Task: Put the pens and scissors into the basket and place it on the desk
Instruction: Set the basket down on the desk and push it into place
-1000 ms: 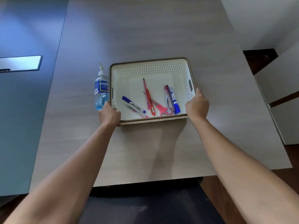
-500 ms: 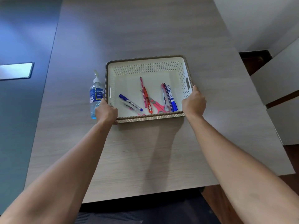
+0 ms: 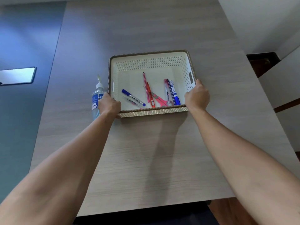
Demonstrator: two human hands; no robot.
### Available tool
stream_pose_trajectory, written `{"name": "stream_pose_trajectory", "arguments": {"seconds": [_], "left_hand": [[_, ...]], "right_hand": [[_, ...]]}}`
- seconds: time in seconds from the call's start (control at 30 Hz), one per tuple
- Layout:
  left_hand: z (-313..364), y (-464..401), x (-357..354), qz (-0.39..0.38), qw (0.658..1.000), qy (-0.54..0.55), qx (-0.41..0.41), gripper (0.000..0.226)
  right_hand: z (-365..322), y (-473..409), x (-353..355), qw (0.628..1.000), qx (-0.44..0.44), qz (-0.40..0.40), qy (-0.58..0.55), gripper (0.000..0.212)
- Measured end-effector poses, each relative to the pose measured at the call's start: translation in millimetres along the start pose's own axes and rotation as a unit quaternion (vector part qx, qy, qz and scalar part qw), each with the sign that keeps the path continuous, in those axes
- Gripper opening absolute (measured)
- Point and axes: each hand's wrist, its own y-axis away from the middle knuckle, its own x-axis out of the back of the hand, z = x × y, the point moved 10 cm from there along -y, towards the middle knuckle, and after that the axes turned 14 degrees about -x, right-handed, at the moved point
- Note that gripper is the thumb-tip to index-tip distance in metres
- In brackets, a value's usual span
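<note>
Hands: left (image 3: 109, 106), right (image 3: 196, 96) grip basket (image 3: 151, 62) on desk (image 3: 146, 159).

Left hand (image 3: 109, 106) covers bottle (image 3: 97, 98) label; scissors (image 3: 159, 100) handles behind basket (image 3: 152, 112) rim

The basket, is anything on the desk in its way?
Mostly no. The basket sits on open desk, gripped by the left hand and right hand. Only a clear bottle stands close beside its left side.

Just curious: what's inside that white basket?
Inside the basket lie several pens and pink scissors. The near wall covers their lower ends, and the left hand covers that corner, so more may be hidden.
</note>
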Motion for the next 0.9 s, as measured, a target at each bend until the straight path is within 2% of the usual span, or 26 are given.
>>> {"name": "stream_pose_trajectory", "arguments": {"seconds": [0.5, 0.6, 0.73, 0.8, 0.87, 0.9], "left_hand": [[31.9, -59.6, 1.3, 0.008, 0.999, -0.048, -0.014, 0.036], [34.7, -58.0, 2.4, -0.020, 0.999, -0.037, -0.011, 0.037], [32.4, -53.9, 1.2, -0.099, 0.993, 0.067, 0.001, 0.045], [32.3, -56.2, 26.8, -0.031, 0.998, 0.039, -0.032, 0.060], [31.9, -52.5, 63.1, 0.094, 0.993, -0.020, -0.073, 0.060], [28.0, -49.9, 73.1, 0.131, 0.987, -0.037, -0.084, 0.057]], "right_hand": [[-47.8, -44.2, -18.2, 1.000, 0.002, 0.011, 0.013, 0.024], [-48.2, -45.4, -18.9, 1.000, -0.002, 0.011, 0.013, 0.025], [-49.9, -43.4, -18.7, 1.000, -0.005, 0.006, 0.014, 0.026], [-50.7, -42.5, -18.4, 1.000, -0.008, 0.005, 0.019, 0.027], [-50.2, -42.2, -17.0, 1.000, -0.009, 0.006, 0.024, 0.027], [-50.1, -41.9, -16.7, 1.000, -0.009, 0.006, 0.027, 0.027]]}}
